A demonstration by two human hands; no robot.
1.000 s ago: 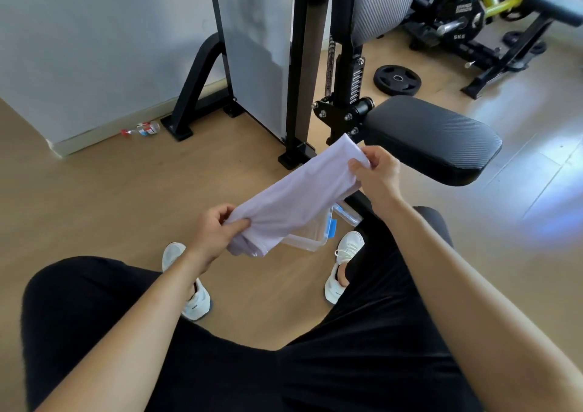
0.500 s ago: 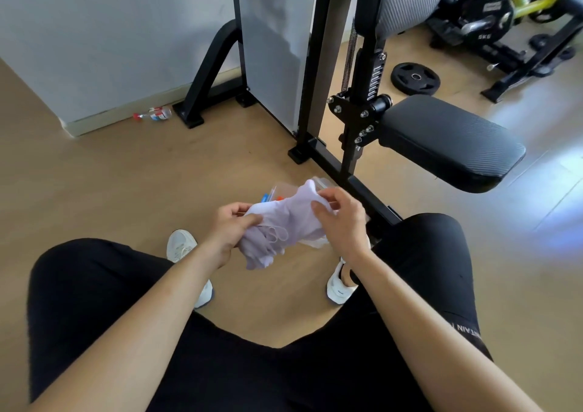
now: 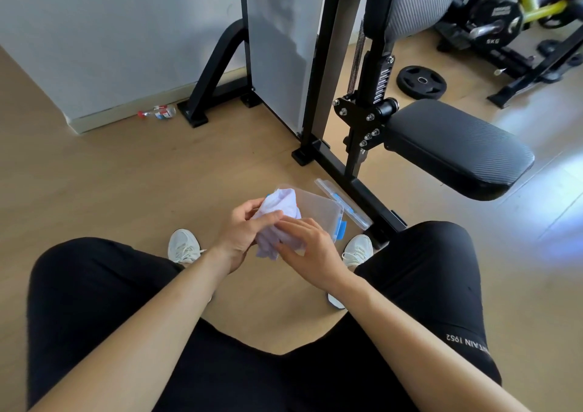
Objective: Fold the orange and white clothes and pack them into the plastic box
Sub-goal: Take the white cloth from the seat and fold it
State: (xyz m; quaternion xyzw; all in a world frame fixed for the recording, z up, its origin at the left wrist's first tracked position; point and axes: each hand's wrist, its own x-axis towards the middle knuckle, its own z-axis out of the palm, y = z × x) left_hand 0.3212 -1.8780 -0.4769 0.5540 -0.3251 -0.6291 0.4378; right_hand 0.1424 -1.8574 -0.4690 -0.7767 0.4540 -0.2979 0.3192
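Seated person, box [image 3: 320, 206] on the floor [image 3: 126, 190] between the shoes, lid [image 3: 344, 204] off and lying just beside it against the black frame [image 3: 372, 200]. White cloth [image 3: 277, 222] is a loose bundle held in the air just above the box's near-left corner, not yet inside. Left hand [image 3: 241, 233] grips it, fingers [image 3: 244, 207] curled round the far side and thumb on top. Right hand [image 3: 312, 250] lies over the near side, fingers [image 3: 295, 222] almost straight, pressing rather than pinching; its thumb is hidden. No orange garment can be made out, so I cannot tell whether it is packed. Risks, as I judge them: the bundle looks rumpled more than folded, and a tail hangs below the hands, so it may spring open once released. That tail could drape over the rim and foul the lid later. The box looks light and sits free on a smooth floor, so a push off-centre may tip or slide it toward the frame. With the right hand only pressing, a loose left grip would drop the cloth beside the box.
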